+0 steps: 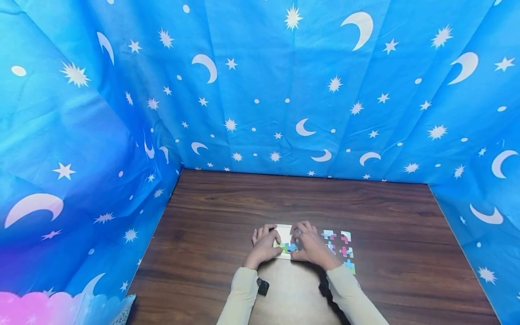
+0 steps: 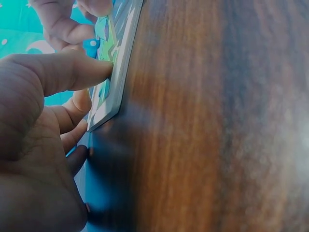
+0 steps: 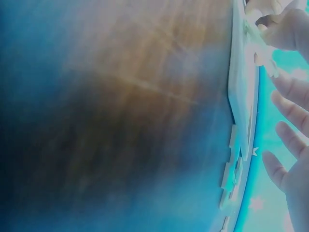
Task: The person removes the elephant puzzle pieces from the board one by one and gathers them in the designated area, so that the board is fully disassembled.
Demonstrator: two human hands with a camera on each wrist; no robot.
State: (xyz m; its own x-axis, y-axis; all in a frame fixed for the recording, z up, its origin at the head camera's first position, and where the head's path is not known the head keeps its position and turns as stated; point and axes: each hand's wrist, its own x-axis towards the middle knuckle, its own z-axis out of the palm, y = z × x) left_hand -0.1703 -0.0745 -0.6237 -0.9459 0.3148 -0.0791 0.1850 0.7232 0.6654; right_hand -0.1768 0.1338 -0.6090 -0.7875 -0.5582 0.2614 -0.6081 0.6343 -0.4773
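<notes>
A white-framed puzzle tray lies on the table, with green and blue jigsaw pieces along its near part. My left hand holds the tray's left side; in the left wrist view its thumb presses at the pieces by the near rim. Over the right part of the tray, my right hand pinches a pale green jigsaw piece between thumb and index finger, its other fingers spread. The right hand hides much of the tray's right side in the head view.
Several loose jigsaw pieces lie to the right of the tray, some partly behind my right hand. A brown wooden table is enclosed by blue star-and-moon cloth. A pink and blue scalloped item sits at lower left.
</notes>
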